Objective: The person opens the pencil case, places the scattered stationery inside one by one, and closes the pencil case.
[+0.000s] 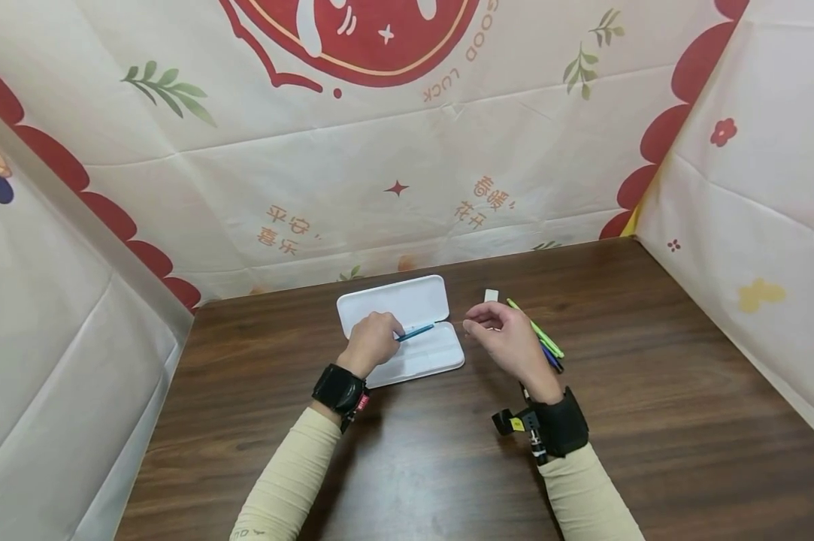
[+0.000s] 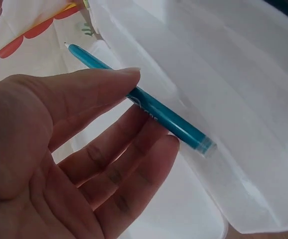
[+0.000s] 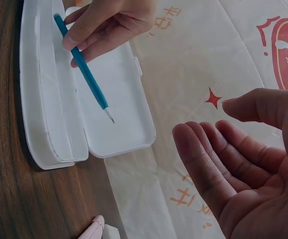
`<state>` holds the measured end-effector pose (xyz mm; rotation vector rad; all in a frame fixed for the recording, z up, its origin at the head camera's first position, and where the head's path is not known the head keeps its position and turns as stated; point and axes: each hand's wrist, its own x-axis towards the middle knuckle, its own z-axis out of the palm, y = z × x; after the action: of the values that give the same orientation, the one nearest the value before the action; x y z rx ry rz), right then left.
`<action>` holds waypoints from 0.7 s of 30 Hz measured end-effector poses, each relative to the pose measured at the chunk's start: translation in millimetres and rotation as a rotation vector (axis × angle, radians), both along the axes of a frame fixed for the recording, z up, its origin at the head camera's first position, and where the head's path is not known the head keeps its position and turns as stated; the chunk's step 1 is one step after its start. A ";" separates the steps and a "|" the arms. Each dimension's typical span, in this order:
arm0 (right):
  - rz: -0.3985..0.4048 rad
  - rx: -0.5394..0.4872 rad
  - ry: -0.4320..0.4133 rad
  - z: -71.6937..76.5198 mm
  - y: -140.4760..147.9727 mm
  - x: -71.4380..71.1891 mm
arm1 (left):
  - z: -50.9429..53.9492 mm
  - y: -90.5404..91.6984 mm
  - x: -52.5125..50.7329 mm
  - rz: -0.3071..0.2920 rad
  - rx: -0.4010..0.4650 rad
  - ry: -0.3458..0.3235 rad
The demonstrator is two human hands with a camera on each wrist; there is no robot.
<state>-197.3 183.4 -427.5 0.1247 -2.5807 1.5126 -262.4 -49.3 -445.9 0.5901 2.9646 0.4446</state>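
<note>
Jutting from the pinching left hand (image 1: 373, 343), a blue pen (image 2: 168, 117)

The counter (image 1: 664, 353) has lots of room left of the white case (image 1: 443, 349) and right of the pens (image 1: 547, 340). Over the case, the left grip (image 1: 373, 342) and its blue pen (image 1: 416, 332) block the way. The right grip (image 1: 504, 338) fills the space between the case and the pens. Behind, the cloth wall (image 1: 379, 150) stops any reach.
</note>
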 end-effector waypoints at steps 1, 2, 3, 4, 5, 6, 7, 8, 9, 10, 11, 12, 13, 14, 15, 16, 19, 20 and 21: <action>0.000 -0.001 -0.002 0.0 0.0 0.0 | -0.9 0.6 -0.3 0.000 -0.004 0.001; 0.000 -0.001 -0.003 0.0 -0.1 0.0 | -1.7 1.1 -0.7 0.000 -0.009 0.003; -0.001 -0.002 -0.004 0.1 0.0 -0.1 | -2.6 1.8 -1.2 0.000 -0.017 0.005; -0.002 -0.003 -0.006 0.3 -0.2 -0.1 | -3.4 2.4 -1.7 0.000 -0.021 0.009; -0.002 -0.006 -0.008 0.5 -0.2 -0.1 | -4.2 2.9 -2.1 0.000 -0.028 0.013; -0.002 -0.006 -0.009 0.7 -0.4 -0.1 | -5.0 3.2 -2.4 0.000 -0.033 0.016; -0.001 -0.006 -0.010 0.9 -0.7 0.0 | -5.7 3.5 -2.7 0.001 -0.037 0.020; -0.001 -0.005 -0.009 1.1 -0.9 0.0 | -6.2 4.0 -3.1 0.001 -0.043 0.025; -0.001 -0.005 -0.008 1.2 -1.2 0.0 | -6.6 4.3 -3.3 0.003 -0.046 0.028; 0.000 -0.004 -0.008 1.3 -1.5 0.1 | -6.9 4.5 -3.3 0.002 -0.047 0.030; 0.000 -0.003 -0.008 1.4 -1.8 0.3 | -7.4 4.8 -3.3 0.001 -0.050 0.031; 0.001 -0.002 -0.007 1.5 -2.1 0.4 | -7.5 5.2 -3.1 -0.001 -0.052 0.031; 0.001 -0.001 -0.006 1.4 -2.3 0.5 | -7.6 5.6 -2.8 -0.004 -0.054 0.029; 0.002 -0.004 -0.007 1.3 -2.4 0.7 | -7.9 6.0 -2.5 -0.007 -0.057 0.025; 0.004 -0.005 -0.009 1.1 -2.5 0.7 | -8.2 6.4 -1.9 -0.008 -0.060 0.023; 0.005 -0.008 -0.011 0.9 -2.5 0.8 | -8.3 6.8 -1.3 -0.010 -0.064 0.020; 0.011 -0.014 -0.015 -0.1 -2.3 0.8 | -9.3 8.2 0.0 -0.011 -0.073 0.014; 0.013 -0.016 -0.016 -0.5 -2.2 0.8 | -9.8 8.6 0.2 -0.010 -0.074 0.013; 0.014 -0.015 -0.016 -1.0 -2.0 0.7 | -10.3 9.0 0.3 -0.010 -0.078 0.014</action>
<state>-196.7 181.4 -428.5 0.1301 -2.5862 1.5433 -262.1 -40.3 -456.1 0.6020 2.9751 0.3239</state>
